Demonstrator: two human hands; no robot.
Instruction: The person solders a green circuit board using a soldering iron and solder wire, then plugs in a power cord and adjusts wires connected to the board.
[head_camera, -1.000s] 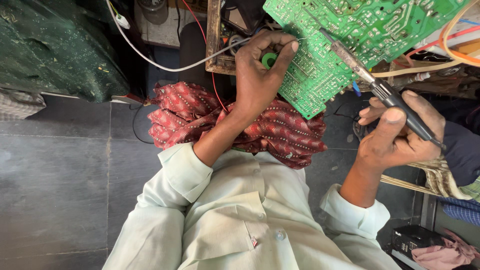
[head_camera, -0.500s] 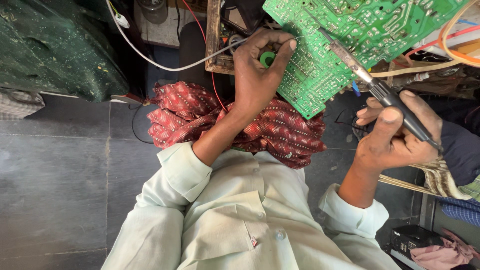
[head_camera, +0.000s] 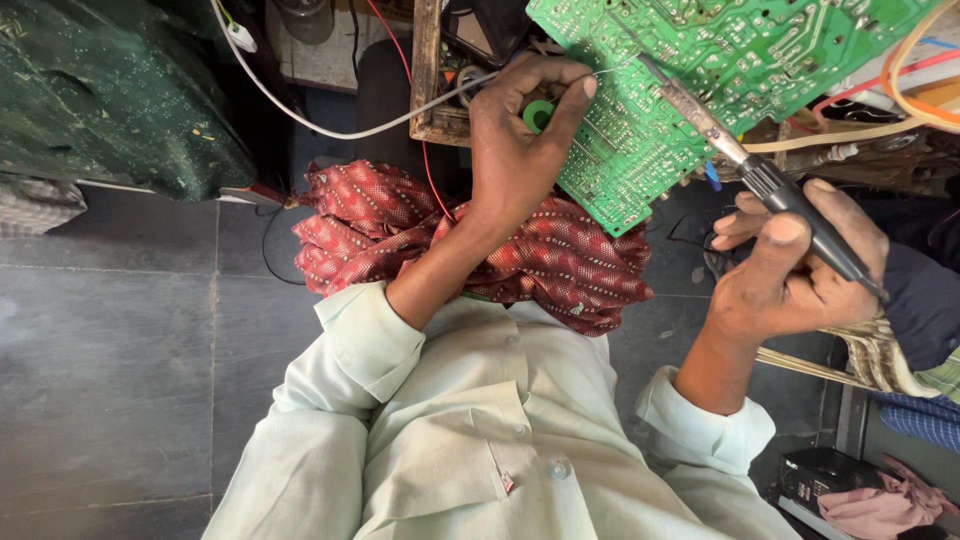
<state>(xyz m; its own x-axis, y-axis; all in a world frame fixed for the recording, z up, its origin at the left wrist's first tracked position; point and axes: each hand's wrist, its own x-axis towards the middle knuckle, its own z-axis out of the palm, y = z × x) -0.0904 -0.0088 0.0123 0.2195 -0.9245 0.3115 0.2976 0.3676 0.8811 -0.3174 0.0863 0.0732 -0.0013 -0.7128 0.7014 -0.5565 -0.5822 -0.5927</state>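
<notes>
So the big green printed circuit board (head_camera: 700, 90) is propped up at the top of the view, solder side facing the camera, its lower corner hanging over a red patterned cloth (head_camera: 500, 250) bunched in the person's lap. The left hand (head_camera: 520, 150) is curled tight around a small green spool (head_camera: 538, 115), fingers pinching a thin silvery solder wire (head_camera: 610, 70) that runs out onto the board. The right hand (head_camera: 790, 270) is closed around the black handle of a soldering iron (head_camera: 760, 180), held like a pen, with the metal tip resting on the board near the wire's end. A white cable (head_camera: 330, 125) loops in from the upper left past a wooden frame (head_camera: 430, 90). Pale green shirt sleeves (head_camera: 370, 340) below, grey tiled floor (head_camera: 120, 350) to the left.
</notes>
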